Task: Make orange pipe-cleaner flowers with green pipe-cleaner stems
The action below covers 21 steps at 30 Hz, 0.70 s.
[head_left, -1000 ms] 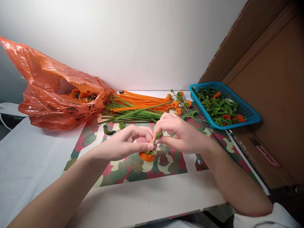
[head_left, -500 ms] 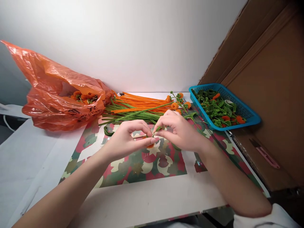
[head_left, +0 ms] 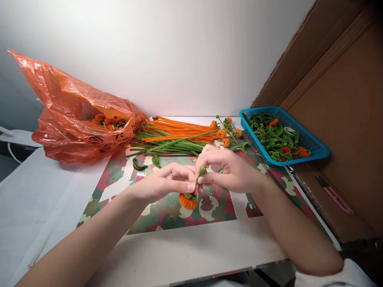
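Observation:
An orange pipe-cleaner flower (head_left: 188, 201) with a green top hangs head-down below my fingertips, over the patterned mat (head_left: 167, 217). My left hand (head_left: 167, 181) pinches its short stem between thumb and fingers. Right against it, my right hand (head_left: 226, 169) is closed on the same stem, where a small green leaf (head_left: 202, 170) sticks up between thumb and forefinger. The exact grip on the stem is partly hidden by the fingers. Behind my left hand lie a dark green curled piece (head_left: 139, 165) and a green leaf loop (head_left: 156, 161).
Orange pipe cleaners (head_left: 179, 125) and green pipe cleaners (head_left: 170, 143) lie in bundles at the back. An orange plastic bag (head_left: 68, 139) with flowers stands left. At right are a finished flower branch (head_left: 236, 133), a blue basket (head_left: 321, 150) of green pieces and a pink cutter (head_left: 338, 199).
Both hands have come lower and closer together. The orange flower, mostly hidden before, now hangs in plain sight below the fingers. The leaf loop behind my left hand has come into view.

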### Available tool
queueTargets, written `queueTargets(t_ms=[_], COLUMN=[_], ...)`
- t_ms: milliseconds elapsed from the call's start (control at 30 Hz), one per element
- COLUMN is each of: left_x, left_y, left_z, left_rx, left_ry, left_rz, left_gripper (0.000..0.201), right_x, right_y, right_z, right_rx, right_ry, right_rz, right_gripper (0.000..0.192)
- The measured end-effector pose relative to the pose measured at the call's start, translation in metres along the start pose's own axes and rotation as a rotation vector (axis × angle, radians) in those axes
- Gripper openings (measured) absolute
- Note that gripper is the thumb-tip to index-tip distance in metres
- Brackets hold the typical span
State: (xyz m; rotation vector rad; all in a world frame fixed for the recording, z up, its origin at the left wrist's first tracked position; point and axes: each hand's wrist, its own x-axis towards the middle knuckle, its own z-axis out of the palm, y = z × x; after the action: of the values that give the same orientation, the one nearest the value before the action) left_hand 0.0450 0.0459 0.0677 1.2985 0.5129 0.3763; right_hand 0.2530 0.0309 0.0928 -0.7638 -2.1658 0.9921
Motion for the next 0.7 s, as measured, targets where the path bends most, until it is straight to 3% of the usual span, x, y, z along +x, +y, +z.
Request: queueTargets(t_ms=[100,167,333,467,567,700], left_x=[0.005,0.006,0.000,-0.002,-0.002,-0.004], left_y=[-0.012,-0.012,0.004,0.007,0.008,0.010], left_z=[-0.003,-0.005,0.001,0.011,0.011,0.005], left_rx=[-0.180,-0.102,0.521,0.860,0.739,0.352], left_ry=[-0.062,-0.020,0.359,0.517,0.456,0.242], left_rz=[-0.043,-0.049,0.170,0.365,0.354,0.172], left_gripper=[0.039,0.036,0.013,0.013,0.014,0.017], right_x=[0.000,0.000,0.002,0.004,0.003,0.000], right_y=[0.001,0.003,0.004,0.003,0.005,0.007], right_z=[0.000,0.001,0.004,0.006,0.004,-0.001], right_rx=[0.019,-0.049,-0.254,-0.266,-0.189,-0.079], right_ry=[-0.021,-0.012,0.050,0.084,0.101,0.057], right_rz=[-0.027,0.001,0.116,0.150,0.122,0.084], right_gripper=[0.008,0.008,0.008,0.012,0.009,0.002])
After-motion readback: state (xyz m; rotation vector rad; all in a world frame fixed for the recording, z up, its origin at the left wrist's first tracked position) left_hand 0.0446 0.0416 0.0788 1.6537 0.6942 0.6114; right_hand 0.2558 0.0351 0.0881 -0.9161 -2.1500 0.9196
